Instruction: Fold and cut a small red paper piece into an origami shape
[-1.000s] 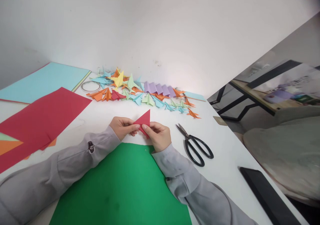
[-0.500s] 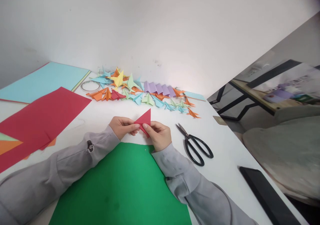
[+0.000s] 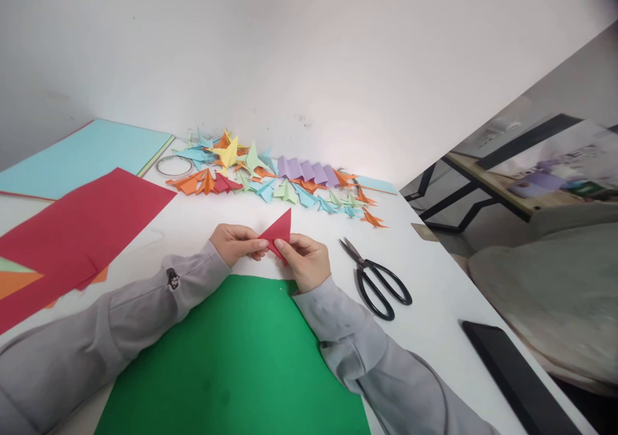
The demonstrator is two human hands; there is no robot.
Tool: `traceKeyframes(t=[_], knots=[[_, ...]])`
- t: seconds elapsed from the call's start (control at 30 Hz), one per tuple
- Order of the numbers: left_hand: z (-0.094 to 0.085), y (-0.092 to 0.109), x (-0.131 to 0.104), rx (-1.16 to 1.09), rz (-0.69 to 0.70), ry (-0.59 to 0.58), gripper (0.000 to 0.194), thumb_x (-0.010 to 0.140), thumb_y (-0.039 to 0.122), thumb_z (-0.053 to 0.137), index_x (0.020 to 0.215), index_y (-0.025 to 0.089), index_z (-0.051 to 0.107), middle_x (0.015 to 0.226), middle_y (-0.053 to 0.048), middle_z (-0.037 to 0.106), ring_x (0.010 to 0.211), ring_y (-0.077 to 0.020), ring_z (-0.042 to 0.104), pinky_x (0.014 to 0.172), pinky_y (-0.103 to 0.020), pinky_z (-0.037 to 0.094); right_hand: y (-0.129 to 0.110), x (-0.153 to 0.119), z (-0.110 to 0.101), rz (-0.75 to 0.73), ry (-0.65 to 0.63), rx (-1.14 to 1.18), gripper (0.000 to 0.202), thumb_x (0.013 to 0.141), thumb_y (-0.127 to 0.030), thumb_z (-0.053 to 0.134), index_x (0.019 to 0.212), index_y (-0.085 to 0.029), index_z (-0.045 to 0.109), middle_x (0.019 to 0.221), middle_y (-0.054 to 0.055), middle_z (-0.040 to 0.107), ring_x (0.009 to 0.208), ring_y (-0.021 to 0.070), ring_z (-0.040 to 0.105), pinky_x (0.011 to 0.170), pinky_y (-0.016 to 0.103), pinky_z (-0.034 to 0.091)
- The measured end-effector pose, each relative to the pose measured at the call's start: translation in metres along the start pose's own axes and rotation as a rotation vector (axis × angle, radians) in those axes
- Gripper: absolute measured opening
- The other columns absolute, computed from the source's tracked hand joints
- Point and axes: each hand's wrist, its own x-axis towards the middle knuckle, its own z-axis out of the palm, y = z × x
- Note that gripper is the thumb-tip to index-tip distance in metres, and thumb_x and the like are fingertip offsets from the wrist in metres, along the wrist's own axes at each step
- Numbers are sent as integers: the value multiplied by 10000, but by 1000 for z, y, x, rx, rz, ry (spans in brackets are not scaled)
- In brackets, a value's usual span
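A small folded piece of red paper [image 3: 279, 228] is held up between my two hands, its pointed tip upward. My left hand [image 3: 237, 244] pinches its left corner between thumb and fingers. On the other side my right hand [image 3: 307, 260] grips it, the thumb pressed on its front face. Both hands are just above the far edge of a large green sheet [image 3: 232, 358], which lies partly under my forearms. The right hand's fingers behind the paper are partly hidden.
Black-handled scissors [image 3: 376, 280] lie right of my right hand. Folded colored paper pieces [image 3: 284, 192] line the wall. Red sheets [image 3: 96, 216] and a light blue sheet [image 3: 91, 155] are at left. A black device [image 3: 516, 370] rests near the right edge.
Both hands and the folded red paper have shifted very slightly up and left. The grips look the same.
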Motion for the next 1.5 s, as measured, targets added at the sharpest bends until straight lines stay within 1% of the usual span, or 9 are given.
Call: traceKeyframes(t=[0.23,0.4,0.63,0.93,1.13,1.3,1.43,1.5], knots=[[0,-1,2,-85,-36,-8,228,463,296,793,503,115,661,475,-37,635,426,-112,558,456,-242,464,-2,0,1,8,4,3,215,565,-362,743,615,-160,688,470,-7,607,393,85,442,390,223,351],[2,2,0,-63,-27,-3,265,490,353,781,534,117,669,494,-37,645,422,-106,557,437,-229,469,-2,0,1,15,3,17,212,559,-354,749,601,-157,683,437,-17,582,379,77,430,378,214,342],[3,2,-1,4,-8,15,268,504,372,772,544,130,664,498,-29,645,417,-101,546,441,-234,488,0,1,0,11,-5,2,229,557,-369,750,607,-155,686,436,-15,582,374,77,430,369,212,340],[4,1,-3,34,46,41,210,537,322,755,527,131,669,454,-16,621,393,-89,526,423,-215,475,2,1,0,13,-9,40,196,559,-339,753,615,-161,694,457,-12,601,387,79,443,377,211,349],[3,2,-3,29,23,20,206,549,318,753,525,132,670,452,-12,622,394,-87,532,429,-207,471,1,1,-1,10,-9,29,179,573,-325,748,615,-161,692,450,-15,595,388,78,439,382,211,346],[2,3,-4,109,14,22,188,499,262,785,585,127,685,461,-3,623,424,-93,547,463,-207,466,2,2,-1,19,-2,33,184,582,-327,744,627,-156,693,460,-13,606,380,75,443,378,207,346],[3,1,-3,90,22,42,200,544,307,753,562,125,673,470,-12,625,425,-98,550,469,-223,482,2,2,-1,18,7,40,189,571,-326,747,621,-153,689,433,-26,583,367,71,429,369,205,334],[3,1,-2,69,30,44,206,542,311,748,534,124,663,464,-15,623,413,-95,541,454,-222,478,1,2,-1,20,6,46,186,563,-321,751,611,-153,686,421,-30,573,363,69,425,369,205,329]])
